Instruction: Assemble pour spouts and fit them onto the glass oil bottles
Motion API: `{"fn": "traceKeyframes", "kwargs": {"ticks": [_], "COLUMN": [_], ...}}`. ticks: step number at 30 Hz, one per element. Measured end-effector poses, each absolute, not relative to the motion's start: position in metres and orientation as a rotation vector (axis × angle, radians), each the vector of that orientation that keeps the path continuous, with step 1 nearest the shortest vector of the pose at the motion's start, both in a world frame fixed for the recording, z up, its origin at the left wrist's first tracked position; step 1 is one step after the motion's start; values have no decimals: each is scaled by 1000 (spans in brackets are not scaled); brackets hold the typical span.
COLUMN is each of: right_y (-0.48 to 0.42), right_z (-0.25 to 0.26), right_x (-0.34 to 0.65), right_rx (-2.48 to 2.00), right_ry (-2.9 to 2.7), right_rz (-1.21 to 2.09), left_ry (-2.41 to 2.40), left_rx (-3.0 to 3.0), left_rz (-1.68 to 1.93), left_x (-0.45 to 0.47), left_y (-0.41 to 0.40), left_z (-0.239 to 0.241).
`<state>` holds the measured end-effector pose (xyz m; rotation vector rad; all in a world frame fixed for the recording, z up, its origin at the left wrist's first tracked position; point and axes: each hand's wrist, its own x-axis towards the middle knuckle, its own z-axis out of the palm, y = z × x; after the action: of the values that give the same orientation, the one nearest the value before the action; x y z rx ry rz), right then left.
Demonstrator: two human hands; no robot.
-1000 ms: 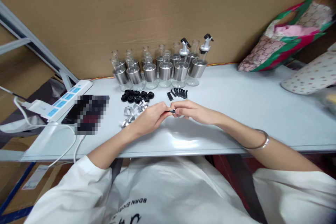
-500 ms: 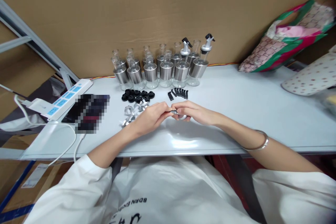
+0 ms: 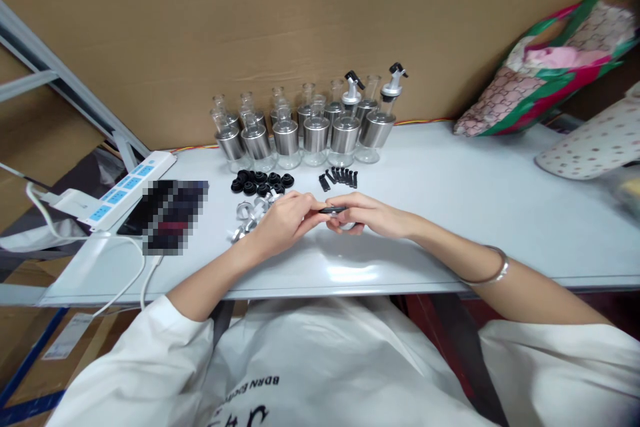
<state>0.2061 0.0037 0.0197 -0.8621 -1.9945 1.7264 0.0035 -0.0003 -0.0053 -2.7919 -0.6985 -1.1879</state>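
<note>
My left hand (image 3: 289, 220) is closed, pinching one end of a small black lever (image 3: 332, 210). My right hand (image 3: 376, 215) is closed around a silver pourer spout (image 3: 349, 225), mostly hidden by the fingers. The lever meets the spout between the two hands; how they join is hidden. Beside my left hand lies a pile of silver spouts (image 3: 245, 211). Black stoppers (image 3: 250, 188) are grouped behind it, and several black levers (image 3: 341, 176) lie in a row behind my fingers.
Several glass bottles with steel sleeves (image 3: 287, 138) stand at the back, two topped with pourers (image 3: 391, 82). A power strip (image 3: 133, 188) and a blurred-out dark device (image 3: 173, 217) are at the left. A patterned bag (image 3: 505, 90) and a dotted roll-like object (image 3: 590, 140) lie right.
More of the black lever shows between my fingertips, and it lies flatter across the spout. Both hands stay in nearly the same place.
</note>
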Motion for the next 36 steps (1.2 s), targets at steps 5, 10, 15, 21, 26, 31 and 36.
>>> {"fn": "traceKeyframes", "kwargs": {"ticks": [5, 10, 15, 21, 26, 31, 36], "right_y": [3, 6, 7, 6, 0, -4, -1], "right_z": [22, 21, 17, 11, 12, 12, 13], "right_x": [205, 208, 211, 208, 203, 200, 201], "right_rx": [-811, -770, -707, -728, -844, -867, -911], "right_ry": [-1879, -1884, -1981, -1810, -1704, -1717, -1740], "right_rz": [1902, 1940, 1797, 1721, 1504, 1311, 1267], "left_ry": [-655, -668, -693, -829, -945, -845, -782], "left_rx": [-2727, -2628, -2566, -2555, -2602, -2602, -2614], "left_rz": [-1181, -1162, -1134, -1133, -1085, -1091, -1095], "left_x": [4, 5, 6, 4, 2, 4, 6], "left_y": [2, 2, 0, 1, 1, -1, -3], "left_z": [-8, -9, -6, -7, -6, -4, -5]}}
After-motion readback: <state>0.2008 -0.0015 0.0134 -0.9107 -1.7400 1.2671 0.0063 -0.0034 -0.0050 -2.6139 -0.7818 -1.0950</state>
